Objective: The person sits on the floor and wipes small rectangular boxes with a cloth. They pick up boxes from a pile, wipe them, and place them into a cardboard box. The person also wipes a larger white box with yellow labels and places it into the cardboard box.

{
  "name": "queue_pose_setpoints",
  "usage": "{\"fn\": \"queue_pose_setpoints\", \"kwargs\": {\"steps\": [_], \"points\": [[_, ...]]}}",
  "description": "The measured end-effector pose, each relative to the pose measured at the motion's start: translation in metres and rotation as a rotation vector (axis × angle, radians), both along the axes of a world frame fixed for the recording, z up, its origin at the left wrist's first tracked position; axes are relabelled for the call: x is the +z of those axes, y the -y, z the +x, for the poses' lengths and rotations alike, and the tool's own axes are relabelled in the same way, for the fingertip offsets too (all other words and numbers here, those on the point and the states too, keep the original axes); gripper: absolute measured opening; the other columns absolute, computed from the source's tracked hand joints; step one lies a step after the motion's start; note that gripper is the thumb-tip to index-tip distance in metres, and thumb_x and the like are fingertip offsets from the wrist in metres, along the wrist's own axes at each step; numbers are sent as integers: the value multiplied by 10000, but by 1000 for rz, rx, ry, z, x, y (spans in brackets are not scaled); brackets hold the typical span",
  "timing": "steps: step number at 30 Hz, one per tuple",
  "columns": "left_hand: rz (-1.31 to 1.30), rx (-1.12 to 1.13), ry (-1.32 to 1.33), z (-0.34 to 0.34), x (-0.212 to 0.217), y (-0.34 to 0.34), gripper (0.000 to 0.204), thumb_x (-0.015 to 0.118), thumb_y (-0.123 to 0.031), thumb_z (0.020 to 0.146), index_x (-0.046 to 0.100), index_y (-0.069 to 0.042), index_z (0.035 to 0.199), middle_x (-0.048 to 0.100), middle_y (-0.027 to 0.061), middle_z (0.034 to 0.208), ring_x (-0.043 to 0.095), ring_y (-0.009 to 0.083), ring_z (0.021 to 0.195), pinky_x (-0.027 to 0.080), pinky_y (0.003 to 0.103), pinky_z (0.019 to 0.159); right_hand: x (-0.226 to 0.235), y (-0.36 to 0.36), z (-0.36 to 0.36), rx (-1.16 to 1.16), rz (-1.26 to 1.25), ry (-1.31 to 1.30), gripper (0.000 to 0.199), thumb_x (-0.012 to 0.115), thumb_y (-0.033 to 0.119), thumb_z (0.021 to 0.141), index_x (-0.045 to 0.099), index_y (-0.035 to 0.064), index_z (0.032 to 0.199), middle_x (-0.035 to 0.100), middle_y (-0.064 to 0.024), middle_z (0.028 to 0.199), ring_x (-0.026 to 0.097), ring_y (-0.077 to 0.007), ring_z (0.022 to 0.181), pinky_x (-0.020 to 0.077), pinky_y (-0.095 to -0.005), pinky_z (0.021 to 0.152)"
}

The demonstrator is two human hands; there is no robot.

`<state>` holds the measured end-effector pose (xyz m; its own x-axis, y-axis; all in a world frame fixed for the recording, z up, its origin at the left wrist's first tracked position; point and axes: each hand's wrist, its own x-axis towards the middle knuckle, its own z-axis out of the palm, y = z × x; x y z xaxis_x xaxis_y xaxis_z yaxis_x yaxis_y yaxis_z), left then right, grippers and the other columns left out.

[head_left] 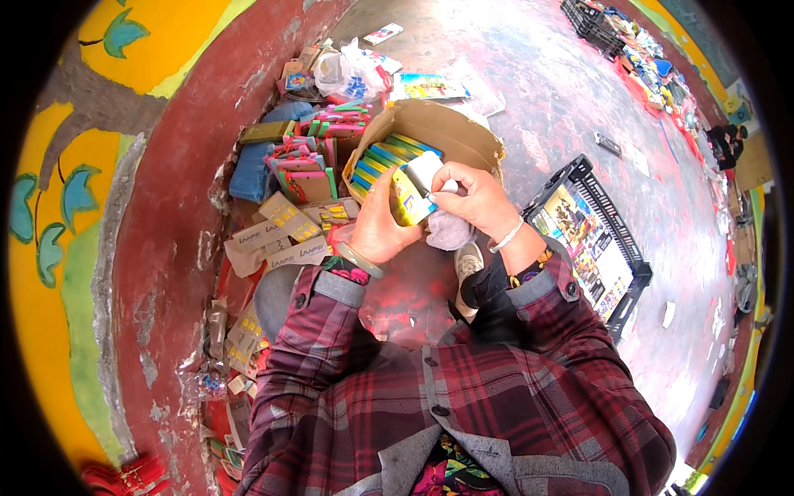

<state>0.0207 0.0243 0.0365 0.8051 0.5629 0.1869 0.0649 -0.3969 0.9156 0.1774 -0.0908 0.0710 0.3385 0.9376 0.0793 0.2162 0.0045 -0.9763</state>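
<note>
My left hand (pixel 382 225) is closed around a flat yellow package (pixel 407 201) with blue and white parts, holding it tilted in front of me. At the package's right edge, the thumb and fingertips of my right hand (pixel 473 198) are pinched together. A crumpled grey cloth (pixel 450 231) hangs from under the right hand's curled fingers, which partly hide it. Just beyond both hands stands an open cardboard box (pixel 447 128), with a row of similar yellow and blue packages (pixel 389 159) standing on edge inside.
Stacked pink and green items (pixel 306 169) and opened small cartons (pixel 289 223) line the red wall on the left. A white plastic bag (pixel 351 73) lies behind them. To my right is a black plastic crate (pixel 591 240); assorted goods (pixel 653 74) lie along the far right wall.
</note>
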Motion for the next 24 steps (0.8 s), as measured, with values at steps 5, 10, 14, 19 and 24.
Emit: {"fn": "queue_pose_setpoints", "kwargs": {"steps": [5, 10, 14, 19, 24], "points": [[160, 77, -105, 1, 10, 2, 805, 733, -149, 589, 348, 28, 1274, 485, 238, 1133, 499, 361, 1052, 412, 407, 911, -5, -3, -18, -226, 105, 159, 270, 620, 90, 781, 580, 78, 1047, 630, -108, 883, 617, -218, 788, 476, -304, 713], [184, 99, -62, -1, 8, 2, 792, 737, -148, 579, 366, 24, 1258, 490, 233, 1121, 501, 359, 1050, 415, 402, 909, 6, -2, -20, -120, 212, 478, 404, 590, 121, 825, 539, 107, 1225, 628, -147, 1003, 608, -284, 940, 474, -311, 799], [184, 100, -41, -2, 10, 2, 794, 737, -136, 560, 376, 10, 1252, 494, 226, 1112, 500, 359, 1046, 412, 403, 911, 6, -1, -20, -48, 189, 381, 372, 558, 155, 873, 535, 104, 1241, 611, -134, 1102, 597, -241, 995, 463, -292, 833], [263, 153, -61, -2, 12, 3, 795, 748, -112, 527, 395, 3, 1230, 507, 205, 1079, 508, 356, 1002, 410, 418, 890, 3, -1, -17, -25, 136, 224, 363, 559, 174, 894, 534, 63, 1240, 591, -98, 1174, 581, -146, 993, 442, -261, 862], [386, 189, -58, -3, 8, 3, 781, 727, -85, 567, 366, -5, 1255, 482, 188, 1095, 500, 315, 1010, 426, 378, 867, 3, -3, -23, -75, 140, -148, 350, 595, 128, 872, 561, 56, 1214, 586, -56, 1169, 532, -104, 1012, 420, -251, 893]]}}
